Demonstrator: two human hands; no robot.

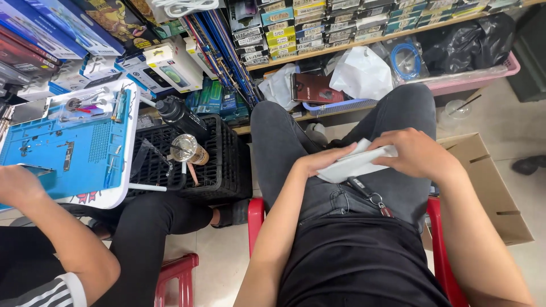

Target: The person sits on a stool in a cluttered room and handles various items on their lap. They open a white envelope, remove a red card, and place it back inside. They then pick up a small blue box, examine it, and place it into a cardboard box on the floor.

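I sit on a red chair (256, 213) and look down at my lap in dark jeans. My left hand (318, 160) and my right hand (418, 154) both grip a flat white packet (354, 164) that lies across my thighs. The left hand holds its near-left edge; the right hand covers its right end. A key with a small fob (371, 196) hangs at my jeans pocket just below the packet.
Another person sits at the left, their hand (20, 185) on a blue work mat (68, 150) with small tools. A black crate (219, 162) with a cup (190, 149) and black bottle (177, 113) stands ahead. Shelves of boxed goods, a pink basket (506, 69), a cardboard box (495, 190).
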